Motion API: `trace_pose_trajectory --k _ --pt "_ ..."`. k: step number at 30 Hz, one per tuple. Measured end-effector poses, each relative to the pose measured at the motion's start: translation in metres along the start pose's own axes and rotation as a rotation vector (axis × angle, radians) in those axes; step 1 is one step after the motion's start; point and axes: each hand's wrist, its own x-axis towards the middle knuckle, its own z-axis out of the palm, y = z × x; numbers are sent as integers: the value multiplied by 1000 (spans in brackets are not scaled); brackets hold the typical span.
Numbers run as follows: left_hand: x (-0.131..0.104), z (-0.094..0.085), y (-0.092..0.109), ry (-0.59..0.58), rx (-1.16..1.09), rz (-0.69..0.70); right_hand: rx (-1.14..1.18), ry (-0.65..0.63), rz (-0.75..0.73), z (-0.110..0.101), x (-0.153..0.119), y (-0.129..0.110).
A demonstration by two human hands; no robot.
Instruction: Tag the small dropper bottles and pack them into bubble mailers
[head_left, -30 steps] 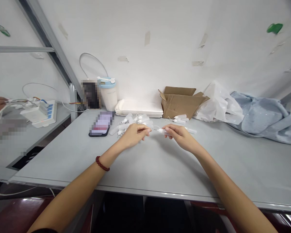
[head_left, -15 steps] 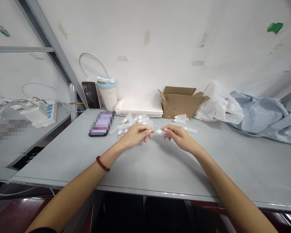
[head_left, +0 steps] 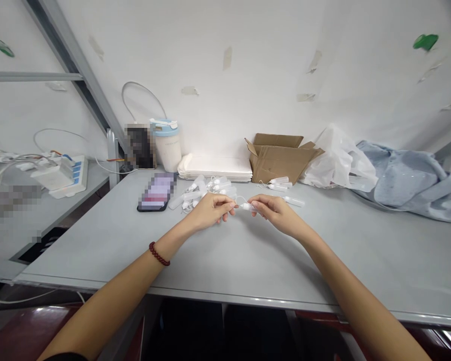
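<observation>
Over the middle of the table, my right hand (head_left: pixel 271 208) is closed round a small clear squeeze bottle (head_left: pixel 253 207). Its white top points left, and a thin white cord loop (head_left: pixel 241 199) arches above it. Thumb and forefinger of my left hand (head_left: pixel 215 208) are pinched together just off the bottle's tip; what they hold is too small to make out. Behind my left hand lies a pile of similar clear bottles (head_left: pixel 199 183) with white tops. A few more bottles (head_left: pixel 278 184) lie before the cardboard box, and a single one (head_left: pixel 295 202) is beyond my right hand.
A phone (head_left: pixel 157 192) lies left of the pile. Along the wall stand a lidded cup (head_left: pixel 168 148), stacked white sheets or envelopes (head_left: pixel 218 167), an open cardboard box (head_left: pixel 278 159), a white plastic bag (head_left: pixel 338 163) and light-blue cloth (head_left: pixel 413 175). A power strip (head_left: pixel 72 175) sits at far left.
The fingers of my right hand have shifted slightly on the bottle, and its white top shows more. My left hand stays almost in place.
</observation>
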Motion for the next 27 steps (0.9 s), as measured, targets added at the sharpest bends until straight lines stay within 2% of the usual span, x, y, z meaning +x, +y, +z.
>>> trace_pose_trajectory --k 6,14,21,27 --pt "0 2 0 25 28 -11 -4 44 -18 8 2 3" --pt "-1 6 -8 74 76 26 9 177 -26 22 3 9" --pt "-4 11 -2 99 90 14 -17 189 -13 28 3 8" --pt "-4 13 -6 101 135 39 -21 178 1 29 2 8"
